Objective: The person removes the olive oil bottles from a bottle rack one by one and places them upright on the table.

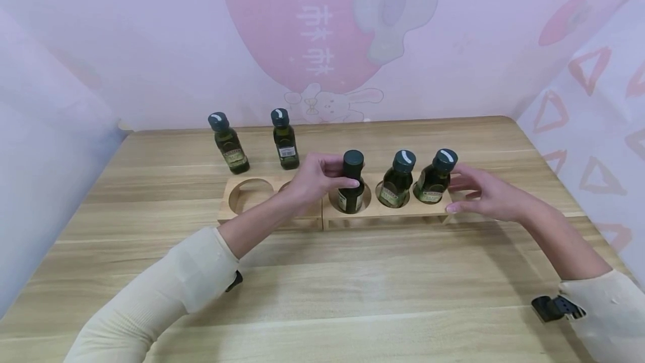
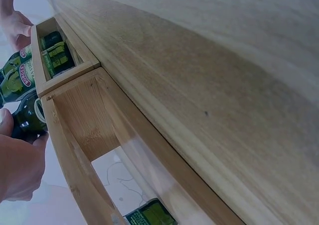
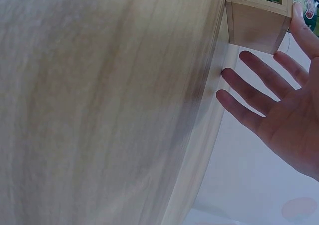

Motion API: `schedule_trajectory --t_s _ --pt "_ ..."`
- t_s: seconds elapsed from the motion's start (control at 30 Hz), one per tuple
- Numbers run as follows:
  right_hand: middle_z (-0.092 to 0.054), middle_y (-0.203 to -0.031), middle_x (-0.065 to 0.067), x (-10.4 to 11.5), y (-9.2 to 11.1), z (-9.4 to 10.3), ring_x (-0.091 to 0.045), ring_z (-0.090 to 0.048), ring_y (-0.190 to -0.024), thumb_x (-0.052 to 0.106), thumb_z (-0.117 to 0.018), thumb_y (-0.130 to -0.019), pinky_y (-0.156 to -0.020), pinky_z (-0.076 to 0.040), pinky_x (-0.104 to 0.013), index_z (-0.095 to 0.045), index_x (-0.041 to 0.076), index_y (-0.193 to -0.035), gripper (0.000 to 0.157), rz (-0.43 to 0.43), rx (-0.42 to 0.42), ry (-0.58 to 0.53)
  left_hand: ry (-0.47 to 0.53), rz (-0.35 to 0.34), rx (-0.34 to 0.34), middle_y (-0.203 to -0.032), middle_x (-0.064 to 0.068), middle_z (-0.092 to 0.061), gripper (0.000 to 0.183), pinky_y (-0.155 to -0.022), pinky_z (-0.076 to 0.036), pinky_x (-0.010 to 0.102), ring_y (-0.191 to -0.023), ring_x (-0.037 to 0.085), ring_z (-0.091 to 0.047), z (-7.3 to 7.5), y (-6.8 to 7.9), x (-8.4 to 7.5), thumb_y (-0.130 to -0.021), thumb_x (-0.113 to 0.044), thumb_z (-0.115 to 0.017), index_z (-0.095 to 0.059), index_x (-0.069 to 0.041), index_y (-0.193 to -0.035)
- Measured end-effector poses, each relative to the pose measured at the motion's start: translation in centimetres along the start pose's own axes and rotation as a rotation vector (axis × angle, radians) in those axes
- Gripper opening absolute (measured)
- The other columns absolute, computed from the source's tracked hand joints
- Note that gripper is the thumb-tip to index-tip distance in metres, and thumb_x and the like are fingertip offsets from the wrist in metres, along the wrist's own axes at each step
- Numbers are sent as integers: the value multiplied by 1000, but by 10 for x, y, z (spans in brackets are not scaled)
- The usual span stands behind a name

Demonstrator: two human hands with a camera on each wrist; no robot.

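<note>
In the head view my left hand (image 1: 322,175) grips a dark green glass bottle (image 1: 351,198) around its neck and upper part. The bottle's lower part is in the left hole of the right-hand wooden rack (image 1: 332,218). Two more bottles, a middle one (image 1: 395,188) and a right one (image 1: 432,184), stand tilted in the other holes. My right hand (image 1: 486,192) is at the rack's right end, fingers spread. In the right wrist view its thumb (image 3: 299,23) lies against the rack's end corner, and the palm holds nothing.
A second wooden rack (image 1: 225,212) adjoins on the left, with an unfilled round hole; my left arm covers part of it. Behind it stand two bottles, one far left (image 1: 232,150) and one nearer the middle (image 1: 286,147). The wooden table (image 1: 378,284) meets a printed curtain (image 1: 176,71) at the back.
</note>
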State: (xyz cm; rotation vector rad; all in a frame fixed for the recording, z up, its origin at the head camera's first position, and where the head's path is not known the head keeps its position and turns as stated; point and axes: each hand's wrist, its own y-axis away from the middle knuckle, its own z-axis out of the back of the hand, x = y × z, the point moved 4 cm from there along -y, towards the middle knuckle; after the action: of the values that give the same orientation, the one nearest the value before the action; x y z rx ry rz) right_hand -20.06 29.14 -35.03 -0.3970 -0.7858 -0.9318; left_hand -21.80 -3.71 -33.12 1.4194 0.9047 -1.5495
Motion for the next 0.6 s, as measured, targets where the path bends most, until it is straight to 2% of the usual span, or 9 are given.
schedule_trajectory --t_s 0.3,0.6 --pt "-53 -145 -32 -1 1 0 -55 -55 -128 6 -81 -89 -101 -50 -66 -45 -3 -146 68 -10 0 4 6 3 -2 -121 25 -71 44 -101 -56 34 -114 34 -71 -1 -1 1 -87 12 -77 -67 9 -129" --pt "-53 -144 -33 -2 0 0 -56 -56 -127 2 -80 -89 -99 -51 -67 -45 -4 -147 69 0 -6 1 5 24 -9 -121 25 -70 44 -101 -56 34 -113 35 -71 0 -2 -1 -87 11 -76 -66 10 -130"
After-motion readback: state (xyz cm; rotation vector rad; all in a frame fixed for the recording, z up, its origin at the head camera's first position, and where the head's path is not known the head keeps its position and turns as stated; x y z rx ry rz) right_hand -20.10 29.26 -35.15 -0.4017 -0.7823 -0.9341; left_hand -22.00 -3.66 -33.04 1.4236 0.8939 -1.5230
